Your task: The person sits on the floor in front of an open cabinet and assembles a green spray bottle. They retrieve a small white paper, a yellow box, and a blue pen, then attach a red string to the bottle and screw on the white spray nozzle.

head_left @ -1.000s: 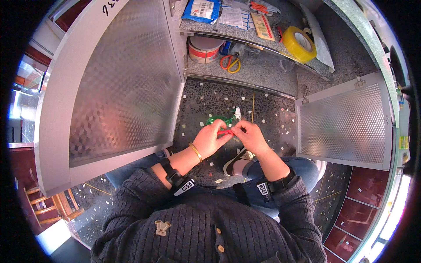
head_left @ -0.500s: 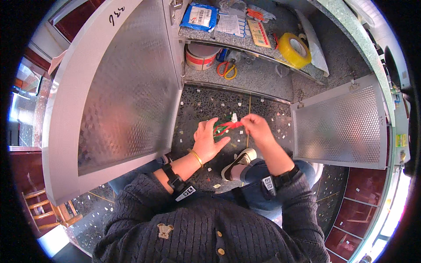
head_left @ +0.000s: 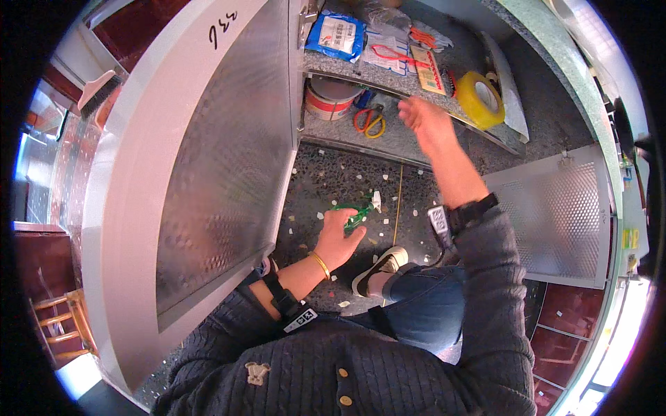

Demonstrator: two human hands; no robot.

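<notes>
Low over the floor, my left hand is closed around a bundle of thin green cord. A small white piece shows at the bundle's far end; whether it is attached, I cannot tell. My right hand is raised in front of the upper shelf's edge, its fingers loosely curled and apart, with nothing visible in them. A red cord-like loop lies on that shelf, across white gloves and a beige card with red marks.
Yellow tape, a blue packet and orange cords lie on the upper shelf. Below are a round tin and red-and-yellow scissors. Open cabinet doors stand left and right.
My right hand has let go of the red loop and risen toward the shelf, where the loop now lies. The green cord stays in my left hand, which has moved slightly nearer to me.
</notes>
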